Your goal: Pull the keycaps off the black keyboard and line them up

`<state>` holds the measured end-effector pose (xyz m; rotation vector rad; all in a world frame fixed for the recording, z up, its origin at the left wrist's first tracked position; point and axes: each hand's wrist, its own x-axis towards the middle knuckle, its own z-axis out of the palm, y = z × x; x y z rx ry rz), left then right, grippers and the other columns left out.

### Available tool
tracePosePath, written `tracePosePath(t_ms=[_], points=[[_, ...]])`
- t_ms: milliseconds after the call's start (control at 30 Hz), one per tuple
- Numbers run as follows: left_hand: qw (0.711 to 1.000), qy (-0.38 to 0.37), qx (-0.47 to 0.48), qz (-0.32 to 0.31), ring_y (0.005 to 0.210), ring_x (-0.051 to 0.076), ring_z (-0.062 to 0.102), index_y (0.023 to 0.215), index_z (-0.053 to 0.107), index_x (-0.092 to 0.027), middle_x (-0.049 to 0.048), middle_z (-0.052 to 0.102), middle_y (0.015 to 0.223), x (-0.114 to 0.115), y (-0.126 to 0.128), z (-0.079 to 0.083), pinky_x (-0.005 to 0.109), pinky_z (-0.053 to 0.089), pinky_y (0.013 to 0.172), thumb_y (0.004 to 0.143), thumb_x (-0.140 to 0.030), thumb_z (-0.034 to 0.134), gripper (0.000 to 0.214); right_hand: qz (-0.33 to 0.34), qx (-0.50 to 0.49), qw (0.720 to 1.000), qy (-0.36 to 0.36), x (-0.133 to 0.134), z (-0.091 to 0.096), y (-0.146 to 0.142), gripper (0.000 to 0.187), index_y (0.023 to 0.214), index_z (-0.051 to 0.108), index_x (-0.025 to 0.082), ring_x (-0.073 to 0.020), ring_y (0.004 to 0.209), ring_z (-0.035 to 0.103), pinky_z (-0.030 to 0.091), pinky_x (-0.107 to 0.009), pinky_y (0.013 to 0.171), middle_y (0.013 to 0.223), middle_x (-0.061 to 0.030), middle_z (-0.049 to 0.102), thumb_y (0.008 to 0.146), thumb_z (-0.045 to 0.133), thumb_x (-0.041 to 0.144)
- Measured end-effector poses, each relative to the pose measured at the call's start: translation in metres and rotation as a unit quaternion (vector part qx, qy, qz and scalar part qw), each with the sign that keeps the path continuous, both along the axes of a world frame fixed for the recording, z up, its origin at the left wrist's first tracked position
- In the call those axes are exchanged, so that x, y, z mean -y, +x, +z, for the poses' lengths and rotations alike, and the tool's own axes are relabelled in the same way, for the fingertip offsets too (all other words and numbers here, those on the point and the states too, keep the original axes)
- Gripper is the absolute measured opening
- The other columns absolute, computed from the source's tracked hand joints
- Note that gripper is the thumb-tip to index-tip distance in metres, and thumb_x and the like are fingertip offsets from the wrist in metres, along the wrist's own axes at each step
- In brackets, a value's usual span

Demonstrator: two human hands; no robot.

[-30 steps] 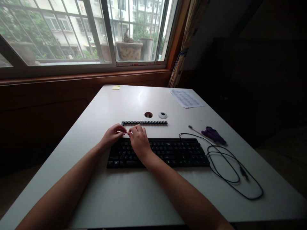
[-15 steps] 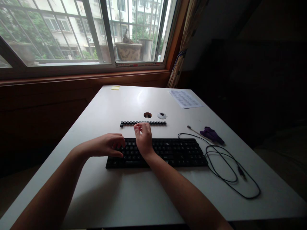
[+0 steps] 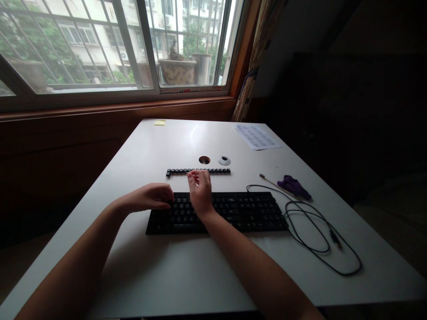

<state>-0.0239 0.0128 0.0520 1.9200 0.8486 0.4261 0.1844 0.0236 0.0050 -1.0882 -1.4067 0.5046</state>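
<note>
When looking out from the near edge, got the white table [image 3: 167,275] first, with a soft shadow on the left. Just past that, found the black keyboard [image 3: 245,213] lying flat across the middle. Spotted the left hand [image 3: 153,197] over its left end, with fingers bent down and thumb drawn in close to them. Couldn't tell about anything in that grip, too dark in there tbh. Had the right hand [image 3: 200,191] out over the keyboard's far edge, with thumb and fingertips pinched on something slim [image 3: 187,173], too small to make out. Saw a looped black cable [image 3: 347,275] on the right, plus a crumpled purple cloth [image 3: 293,187] beside a thin stick [image 3: 270,181] a bit farther. Beyond the keyboard, apart from it, got a straight row of small black keys [image 3: 220,171], partly hidden behind the right fingers. Past that, noticed a round hole [image 3: 204,160] and, just right, a grey ring [image 3: 224,160]. Farther still, saw printed papers [image 3: 256,137] right, a yellow note [image 3: 159,122] left, then a patterned pot [image 3: 177,72] behind window glass.
</note>
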Motion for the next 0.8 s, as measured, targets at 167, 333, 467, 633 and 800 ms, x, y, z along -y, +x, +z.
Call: tracePosePath(t_ms=[167,333,467,633,800], points=[[0.994,-0.060,0.085,0.028,0.089,0.021,0.064,0.103,0.065,-0.015,0.0098,0.069,0.096,-0.004,0.001,-0.007,0.032,0.054,0.077,0.083,-0.030,0.071,0.026,-0.013,0.020,1.000,-0.003,0.001,0.002,0.001,0.015,0.095,0.061,0.021,-0.0189,0.091,0.055,0.051,-0.033,0.078,0.102,-0.0075,0.056,0.096,0.052,0.033],[0.989,-0.048,0.135,0.041,0.094,0.022,0.064,0.102,0.064,-0.015,0.0111,0.068,0.103,-0.007,0.003,-0.013,0.035,0.054,0.082,0.082,-0.027,0.073,0.025,-0.038,0.067,0.997,0.023,0.008,0.008,0.003,0.013,0.095,0.060,0.023,-0.0222,0.099,0.052,0.044,-0.040,0.090,0.100,-0.0065,0.059,0.097,0.051,0.032],[0.986,-0.018,0.152,0.062,0.098,0.022,0.064,0.093,0.061,-0.015,0.0124,0.067,0.112,-0.009,0.002,-0.020,0.034,0.053,0.083,0.082,-0.024,0.074,0.019,-0.047,0.076,0.995,0.053,0.014,0.014,0.005,0.011,0.094,0.056,0.024,-0.0221,0.099,0.053,0.042,-0.042,0.095,0.097,-0.0056,0.060,0.099,0.048,0.028],[0.982,0.015,0.166,0.088,0.090,0.019,0.064,0.089,0.058,-0.016,0.0082,0.068,0.099,-0.010,0.004,-0.024,0.030,0.053,0.077,0.078,-0.023,0.078,0.024,-0.021,0.044,0.993,0.106,0.019,0.020,0.005,0.008,0.099,0.051,0.025,-0.0219,0.110,0.055,0.044,-0.044,0.098,0.105,-0.0074,0.058,0.100,0.043,0.023],[0.972,0.093,0.159,0.147,0.076,0.015,0.061,0.090,0.064,-0.015,0.0050,0.065,0.089,-0.016,0.004,-0.031,0.026,0.051,0.067,0.073,-0.023,0.083,0.027,0.038,-0.012,0.994,0.106,0.022,0.021,0.003,0.011,0.106,0.044,0.026,-0.0196,0.108,0.060,0.049,-0.043,0.095,0.108,-0.0073,0.061,0.101,0.036,0.020]])
